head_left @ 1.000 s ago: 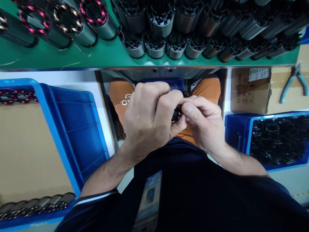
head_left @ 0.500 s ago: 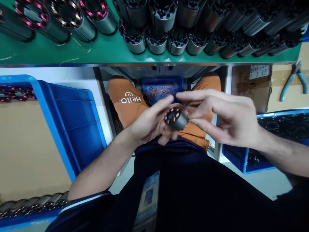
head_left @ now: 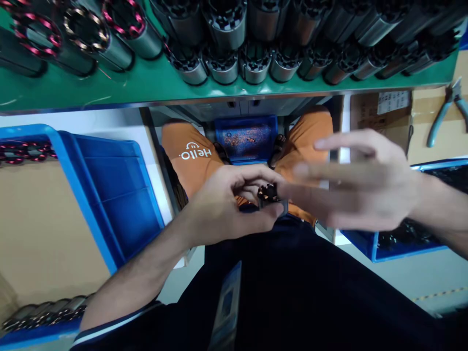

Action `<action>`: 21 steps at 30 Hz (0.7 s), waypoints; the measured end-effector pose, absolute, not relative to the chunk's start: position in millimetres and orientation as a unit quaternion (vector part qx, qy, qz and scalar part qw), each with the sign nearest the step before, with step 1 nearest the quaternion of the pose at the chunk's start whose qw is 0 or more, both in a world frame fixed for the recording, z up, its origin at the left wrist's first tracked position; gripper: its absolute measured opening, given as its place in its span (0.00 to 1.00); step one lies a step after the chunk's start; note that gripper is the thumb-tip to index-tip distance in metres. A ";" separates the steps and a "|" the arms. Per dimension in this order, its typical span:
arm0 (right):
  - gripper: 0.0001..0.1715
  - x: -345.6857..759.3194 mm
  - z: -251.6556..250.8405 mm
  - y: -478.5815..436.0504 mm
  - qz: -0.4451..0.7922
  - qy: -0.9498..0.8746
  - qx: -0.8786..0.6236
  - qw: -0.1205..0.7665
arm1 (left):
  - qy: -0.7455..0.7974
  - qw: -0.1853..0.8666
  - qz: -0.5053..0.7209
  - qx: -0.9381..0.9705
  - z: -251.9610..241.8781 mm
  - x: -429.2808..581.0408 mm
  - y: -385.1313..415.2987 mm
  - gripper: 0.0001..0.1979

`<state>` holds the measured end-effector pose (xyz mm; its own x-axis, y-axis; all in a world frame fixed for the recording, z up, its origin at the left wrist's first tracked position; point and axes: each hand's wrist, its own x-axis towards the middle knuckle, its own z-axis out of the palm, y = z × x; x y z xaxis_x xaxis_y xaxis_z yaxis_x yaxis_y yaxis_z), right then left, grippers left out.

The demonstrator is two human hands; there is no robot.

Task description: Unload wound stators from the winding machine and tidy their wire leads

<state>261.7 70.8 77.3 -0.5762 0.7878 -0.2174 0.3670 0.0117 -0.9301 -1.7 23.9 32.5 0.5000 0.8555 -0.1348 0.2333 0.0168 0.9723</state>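
Note:
Over my lap, my left hand (head_left: 228, 207) is closed around a small motor stator (head_left: 267, 193). Its dark slotted end with copper windings faces up, while the thumb and curled fingers cover much of its metal body. Smeared by motion, my right hand (head_left: 369, 183) is just to the right of the stator. Its fingers are stretched out and spread, with nothing visible held in them. Whether its lowest blurred digit still touches the stator, I cannot tell.
Rows of stators (head_left: 256, 63) stand on the green bench top (head_left: 120, 90) ahead. At left is a blue crate (head_left: 109, 180) with wound stators. A blue bin (head_left: 375, 246) of dark parts and pliers (head_left: 440, 122) are at right. A blue tray (head_left: 244, 158) lies below.
My right hand has drawn away to the right, its fingers spreading from a pinch at the stator. My left hand has turned, its thumb now lying over the stator's near side.

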 end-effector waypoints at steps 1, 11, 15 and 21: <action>0.11 269.7 80.1 74.7 0.552 -0.714 -0.397 0.166 | 0.416 0.575 0.266 0.652 33.2 -3.3 24.8 0.13; 0.20 267.7 45.3 65.9 0.778 -0.533 -0.329 0.058 | 0.356 0.287 0.419 0.784 35.0 6.7 24.4 0.11; 0.23 267.1 56.3 60.0 0.566 -0.720 -0.367 0.163 | 0.380 0.252 0.349 0.819 37.6 5.3 25.1 0.12; 0.20 284.8 82.0 75.4 0.565 -0.726 -0.356 0.161 | 0.388 0.329 0.343 0.790 34.8 1.5 23.3 0.09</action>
<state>284.8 75.4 82.0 -0.6944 0.6993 -0.1696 0.3362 0.1069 -0.9357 1.5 23.3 34.8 0.4635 0.8382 0.2874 0.3862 -0.4830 0.7858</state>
